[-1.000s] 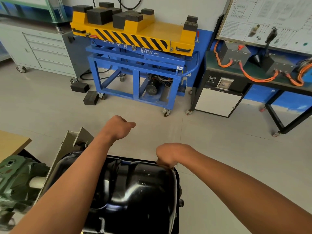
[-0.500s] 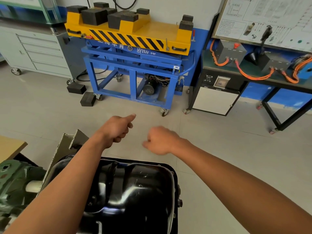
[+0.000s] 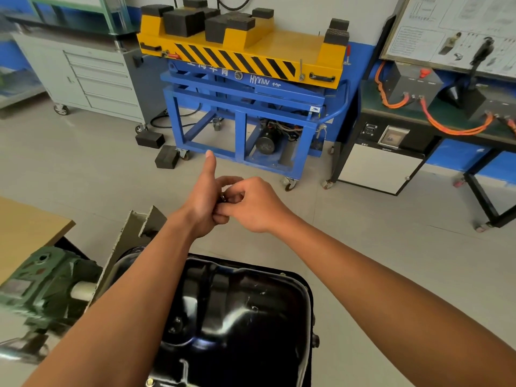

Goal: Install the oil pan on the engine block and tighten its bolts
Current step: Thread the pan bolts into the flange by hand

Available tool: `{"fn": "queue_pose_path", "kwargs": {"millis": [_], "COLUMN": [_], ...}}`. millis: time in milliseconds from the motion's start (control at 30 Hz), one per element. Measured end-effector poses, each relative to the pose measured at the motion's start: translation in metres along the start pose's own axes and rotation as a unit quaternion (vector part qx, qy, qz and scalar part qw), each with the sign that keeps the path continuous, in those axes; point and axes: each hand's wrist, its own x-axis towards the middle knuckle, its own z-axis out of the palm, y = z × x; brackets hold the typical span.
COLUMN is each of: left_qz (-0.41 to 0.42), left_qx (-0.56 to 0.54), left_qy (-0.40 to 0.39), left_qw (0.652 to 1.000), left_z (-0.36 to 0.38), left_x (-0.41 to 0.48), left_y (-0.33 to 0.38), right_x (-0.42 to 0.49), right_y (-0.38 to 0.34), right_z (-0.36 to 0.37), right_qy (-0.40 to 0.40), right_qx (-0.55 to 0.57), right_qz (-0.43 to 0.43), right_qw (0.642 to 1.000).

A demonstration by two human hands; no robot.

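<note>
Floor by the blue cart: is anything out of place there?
Two black blocks lie loose on the floor beside a caster of the cart, while matching blocks sit on its yellow top. They look left off their place. The oil pan also shows fine scratches.

Glossy black oil pan (image 3: 237, 317), sump side up

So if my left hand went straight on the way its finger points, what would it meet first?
Your left hand would probably meet the blue cart at its lower rail. Nothing shows between them, though depth is unclear.
</note>
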Motion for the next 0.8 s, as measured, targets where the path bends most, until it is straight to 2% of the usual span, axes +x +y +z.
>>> {"fn": "queue_pose_path", "kwargs": {"millis": [267,533,600,667,733,800], "left_qz": [0.027,0.011,0.006,0.006,0.013,0.021], "left_qx": [0.049,0.137,0.142,0.141,0.135,0.138], "left_qy": [-0.089,-0.097,-0.069,-0.003,0.068,0.118], "left_qw": [0.994,0.986,0.987,0.990,0.988,0.983], "left_z": [0.001,0.004,0.004,0.003,0.001,0.001], "left_x": [-0.001,-0.007,-0.005,-0.003,-0.001,0.002], "left_y": [0.000,0.001,0.001,0.000,-0.001,0.000], "right_x": [0.007,-0.001,-0.002,-0.004,-0.012,-0.021], "right_y": [0.011,0.016,0.019,0.025,0.036,0.048], "right_z": [-0.007,-0.007,-0.009,-0.012,-0.016,-0.020], "right_qy": [0.000,0.042,0.056,0.052,-0.005,-0.110], "right_qx": [0.026,0.028,0.022,-0.004,-0.071,-0.151], "right_qz": [0.009,-0.044,-0.059,-0.092,-0.135,-0.167], "right_qw": [1.000,0.998,0.996,0.994,0.988,0.968]}}
